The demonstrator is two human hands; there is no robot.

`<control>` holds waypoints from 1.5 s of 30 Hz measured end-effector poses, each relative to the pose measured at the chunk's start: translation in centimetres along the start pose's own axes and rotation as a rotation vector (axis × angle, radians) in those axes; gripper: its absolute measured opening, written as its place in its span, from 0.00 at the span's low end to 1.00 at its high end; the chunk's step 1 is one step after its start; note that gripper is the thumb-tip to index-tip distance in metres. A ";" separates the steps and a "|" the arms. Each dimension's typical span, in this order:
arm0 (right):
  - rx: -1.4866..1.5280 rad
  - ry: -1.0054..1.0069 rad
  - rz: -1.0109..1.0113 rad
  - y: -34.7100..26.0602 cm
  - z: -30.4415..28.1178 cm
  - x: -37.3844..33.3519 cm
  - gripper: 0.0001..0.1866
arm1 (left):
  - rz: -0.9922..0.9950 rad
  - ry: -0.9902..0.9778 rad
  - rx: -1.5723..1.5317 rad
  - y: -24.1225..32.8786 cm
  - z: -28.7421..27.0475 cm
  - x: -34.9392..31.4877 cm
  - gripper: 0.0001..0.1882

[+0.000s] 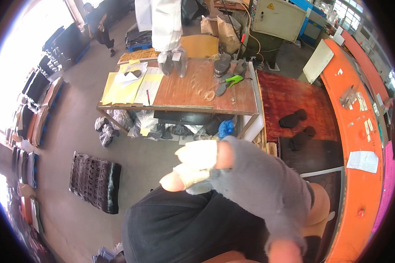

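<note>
I'm seeing R hand [261, 182] hovering, taped fingers [199, 153] sitting narrow; can't tell if its underside's hiding anything. 2 black soles [289, 120] are lying unheld on the red board [272, 90], so work's prob. pausing; amt done/left unclear. They're looking dull, rounded.

A: What colour is the grip [202, 168]?
B: Its fingers wear cream-white wrappings [196, 154], with a plain soft-grey sleeve [259, 175] behind.
A: And at twelve o'clock?
B: A reddish-brown table [184, 94]. Yellow and white papers [112, 90] show at ten, a lime-green tool [235, 80] at one.
A: Two o'clock?
B: A red board [278, 94], darkly blotched.
A: Three?
B: A bright orange beam [355, 140].
A: Eight?
B: A glossy black slab [92, 182], patterned in rows of cut-out shapes, on grey floor [66, 114].
</note>
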State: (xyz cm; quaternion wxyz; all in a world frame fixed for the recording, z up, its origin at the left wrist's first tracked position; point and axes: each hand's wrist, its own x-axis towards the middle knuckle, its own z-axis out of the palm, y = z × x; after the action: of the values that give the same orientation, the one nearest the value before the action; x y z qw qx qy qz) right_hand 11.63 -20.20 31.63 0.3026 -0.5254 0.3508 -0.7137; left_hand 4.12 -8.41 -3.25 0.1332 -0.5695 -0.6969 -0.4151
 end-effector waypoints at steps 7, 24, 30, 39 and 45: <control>0.100 0.069 0.107 2.5 0.6 -0.9 0.56 | 0.002 0.017 -0.002 0.2 0.1 0.0 0.13; 0.061 -0.007 0.023 4.6 1.3 0.0 0.39 | -0.029 0.017 0.026 0.9 -0.1 0.3 0.13; -0.077 -0.070 0.076 9.3 0.4 -0.1 0.35 | -0.044 0.014 0.039 1.0 0.2 0.4 0.13; -0.332 -0.285 0.089 17.1 0.9 0.9 0.28 | -0.057 0.000 0.061 1.5 0.3 0.9 0.13; -0.396 -0.439 0.039 18.7 2.8 2.3 0.24 | -0.071 -0.019 0.077 1.5 0.8 0.9 0.14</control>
State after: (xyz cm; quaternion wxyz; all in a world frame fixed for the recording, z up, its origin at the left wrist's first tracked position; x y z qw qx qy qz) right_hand 14.92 -33.24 18.17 0.2765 -0.7090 0.4196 -0.4947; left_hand 5.40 -7.19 -2.54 0.1335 -0.5426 -0.7335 -0.3869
